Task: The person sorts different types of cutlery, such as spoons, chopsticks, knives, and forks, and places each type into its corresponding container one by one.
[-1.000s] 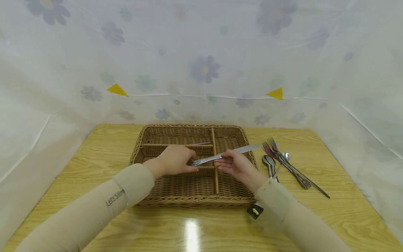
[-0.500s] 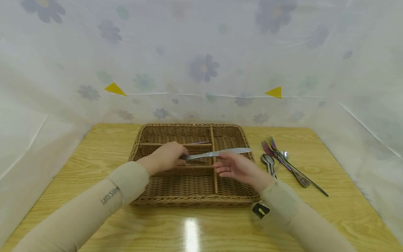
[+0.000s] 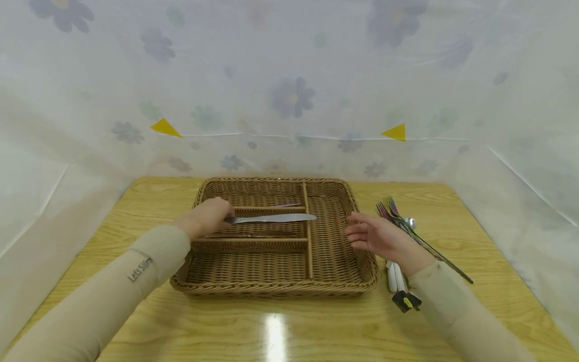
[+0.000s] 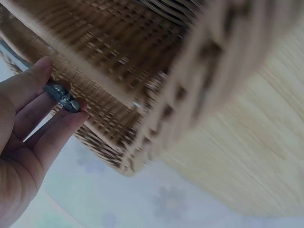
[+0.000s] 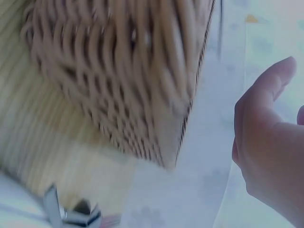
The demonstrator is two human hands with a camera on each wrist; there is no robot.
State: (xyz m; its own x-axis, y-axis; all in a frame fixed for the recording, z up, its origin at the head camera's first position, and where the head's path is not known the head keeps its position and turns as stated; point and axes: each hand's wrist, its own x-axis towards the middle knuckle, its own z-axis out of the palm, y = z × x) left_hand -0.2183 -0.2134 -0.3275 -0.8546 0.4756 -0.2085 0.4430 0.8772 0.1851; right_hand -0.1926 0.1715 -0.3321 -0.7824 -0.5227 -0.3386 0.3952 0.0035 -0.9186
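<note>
My left hand (image 3: 205, 217) pinches a silver table knife (image 3: 276, 218) by its patterned handle, thumb against fingers. The knife lies level, its blade pointing right, over the middle left compartment of the brown wicker basket (image 3: 271, 289). In the left wrist view the dark end of the knife handle (image 4: 61, 97) pokes out past the fingertips. My right hand (image 3: 384, 240) is off the knife, palm turned inward with loosely bent fingers and nothing in them, at the basket's right rim. The right wrist view has that hand beside the basket's outer wall (image 5: 118, 71).
Several forks (image 3: 393, 213) lie in a crossed pile on the wooden table (image 3: 497, 311) right of the basket, with a spoon (image 3: 410, 222) among them. A thin purplish utensil (image 3: 288, 205) shows in the basket's back left compartment. Dividers split the basket. A flowered curtain (image 3: 289, 60) hangs behind.
The knife has passed fully into my left hand, which has moved left with it and levelled the blade. My right hand has let go of the blade and moved right.
</note>
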